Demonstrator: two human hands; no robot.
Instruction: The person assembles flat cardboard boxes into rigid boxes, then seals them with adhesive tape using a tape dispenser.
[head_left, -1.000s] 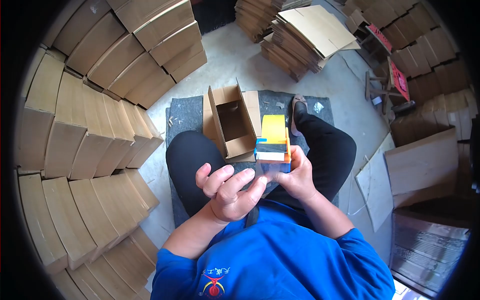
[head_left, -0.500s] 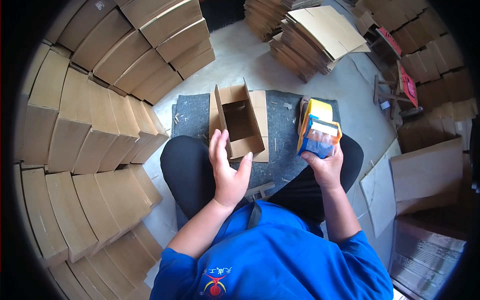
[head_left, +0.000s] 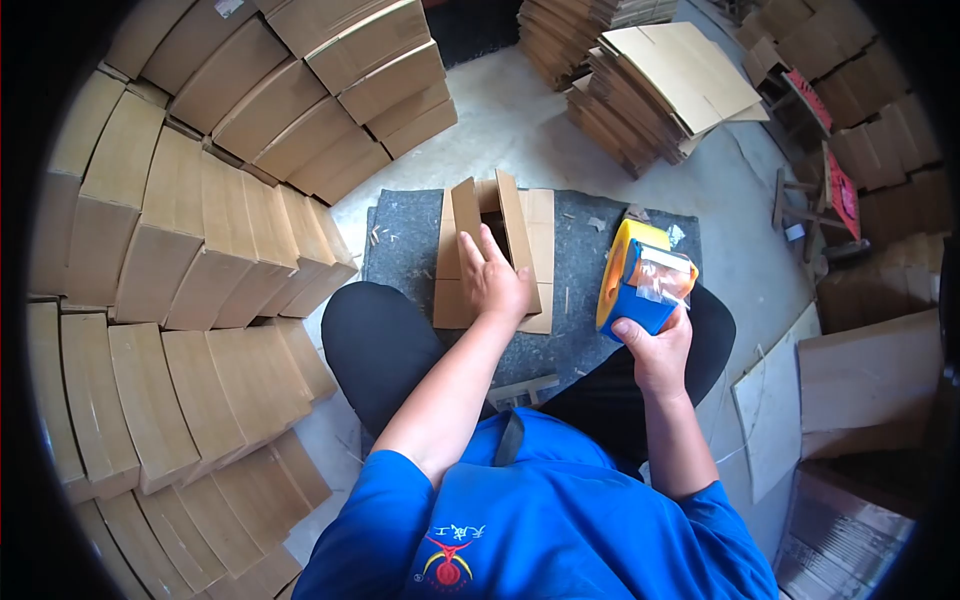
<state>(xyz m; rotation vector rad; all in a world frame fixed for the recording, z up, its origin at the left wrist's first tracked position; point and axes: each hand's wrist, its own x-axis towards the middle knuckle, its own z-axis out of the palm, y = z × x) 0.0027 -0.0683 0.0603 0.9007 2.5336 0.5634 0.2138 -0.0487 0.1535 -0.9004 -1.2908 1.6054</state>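
Observation:
A small open cardboard box stands on a grey mat on the floor in front of my knees. My left hand reaches forward and rests on the box's near side, fingers laid over its opening and walls. My right hand grips a yellow and blue tape dispenser by its handle, held up to the right of the box and clear of it. A strip of clear tape shows at the dispenser's front.
Rows of closed cardboard boxes stack up along the left and far left. Flat cardboard blanks are piled at the far right. More cardboard sheets lean at the right, and bare concrete floor lies beyond the mat.
My left hand has left the tape dispenser and moved forward onto the box. My right hand has carried the dispenser to the right and turned it.

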